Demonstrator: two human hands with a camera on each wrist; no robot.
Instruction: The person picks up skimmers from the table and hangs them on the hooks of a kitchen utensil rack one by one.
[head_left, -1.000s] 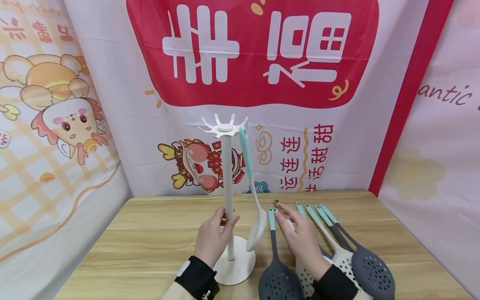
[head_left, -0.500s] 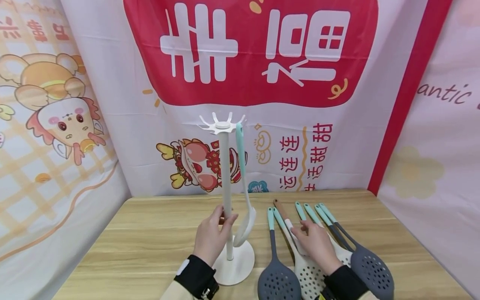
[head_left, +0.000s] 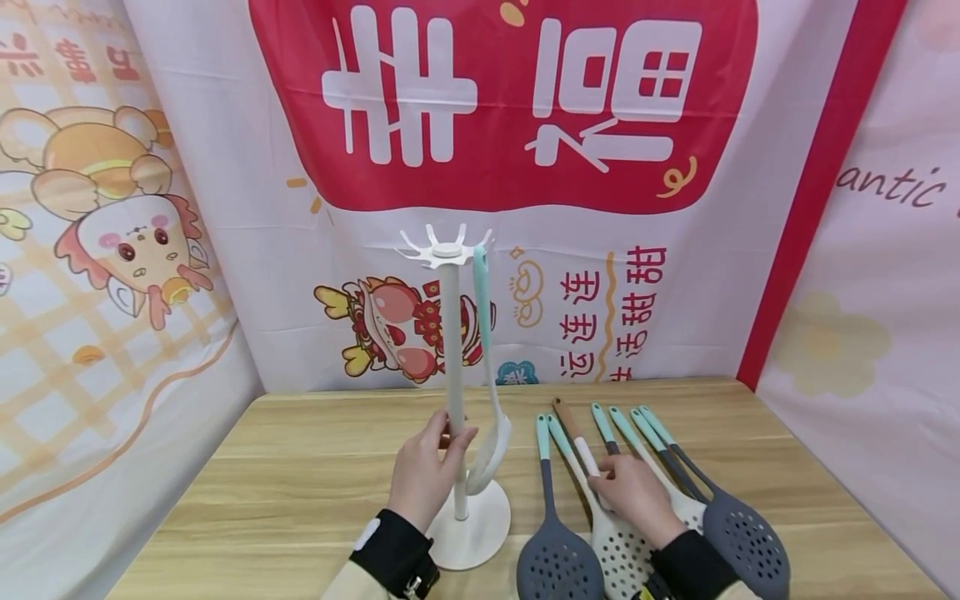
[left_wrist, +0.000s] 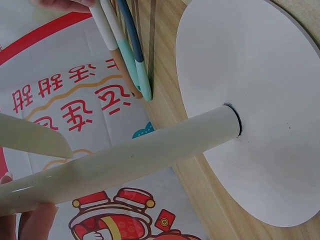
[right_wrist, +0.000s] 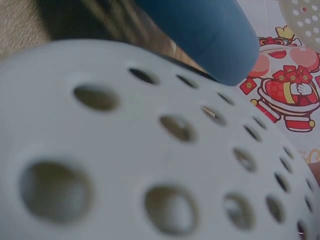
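My left hand (head_left: 427, 471) grips the pole (head_left: 453, 350) of a white utensil stand, just above its round base (head_left: 480, 542). A white skimmer (head_left: 491, 454) with a mint handle hangs from the stand's hooked top (head_left: 447, 250). My right hand (head_left: 637, 498) pinches the white part of a utensil handle with a brown end (head_left: 570, 421); its head is hidden, so I cannot tell its kind. In the left wrist view, this brown end (left_wrist: 125, 72) lies beside mint handle ends. Under my right wrist is a white skimmer (right_wrist: 135, 135) with round holes.
A dark grey skimmer (head_left: 558, 558) lies left of my right hand. Further grey (head_left: 746, 533) and white (head_left: 686, 508) mint-handled skimmers lie to its right. Wood tabletop (head_left: 300, 500) extends left of the stand. A printed cloth (head_left: 675, 300) hangs behind the table.
My right hand has shifted right and nearer, from the handle ends to the brown-ended utensil's handle. The hanging skimmer has swung left, closer to the pole. My left hand stays on the pole.
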